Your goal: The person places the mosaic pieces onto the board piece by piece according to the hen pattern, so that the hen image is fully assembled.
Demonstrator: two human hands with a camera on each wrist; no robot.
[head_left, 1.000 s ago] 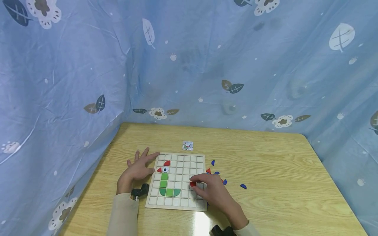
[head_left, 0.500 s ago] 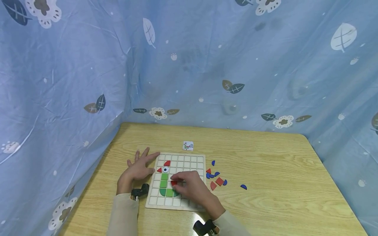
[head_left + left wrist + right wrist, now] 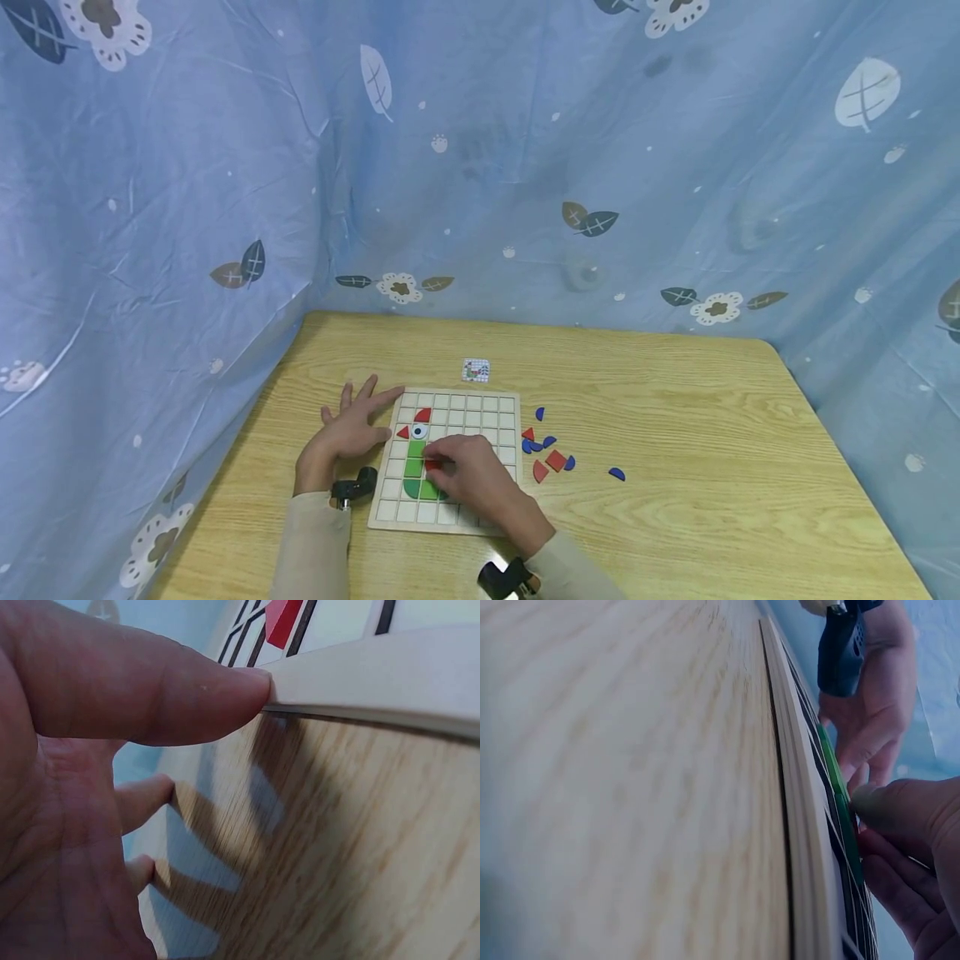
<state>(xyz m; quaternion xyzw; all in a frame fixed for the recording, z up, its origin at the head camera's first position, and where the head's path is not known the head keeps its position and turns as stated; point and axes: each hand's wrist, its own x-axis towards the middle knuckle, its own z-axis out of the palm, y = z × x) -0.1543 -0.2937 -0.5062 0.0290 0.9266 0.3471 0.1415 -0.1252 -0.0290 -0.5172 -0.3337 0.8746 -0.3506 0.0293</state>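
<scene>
A white gridded puzzle board (image 3: pixel 491 403) lies on the table. On it are a red quarter-round tile (image 3: pixel 423 415), a red triangle (image 3: pixel 403 432), an eye tile (image 3: pixel 419 432), green square tiles (image 3: pixel 416 450) and a dark green rounded tile (image 3: pixel 412 488). My left hand (image 3: pixel 348 429) is spread at the board's left side, its thumb touching the board's edge (image 3: pixel 375 675) in the left wrist view. With thumb and fingers, my right hand (image 3: pixel 472 475) pinches a red tile (image 3: pixel 432 466) just right of the green column. The fingers hide most of that tile's shape.
Right of the board lie several loose blue half-round tiles (image 3: pixel 617 474), a red square tile (image 3: pixel 556 461), a red quarter-round tile (image 3: pixel 540 472) and a red triangle (image 3: pixel 528 434). Behind the board is a small pattern card (image 3: pixel 476 370). A blue curtain (image 3: pixel 480 167) hangs beyond the table.
My right hand has carried the red tile leftward across the board to the green column, uncovering the loose tiles at the right. My left hand has stayed in place.
</scene>
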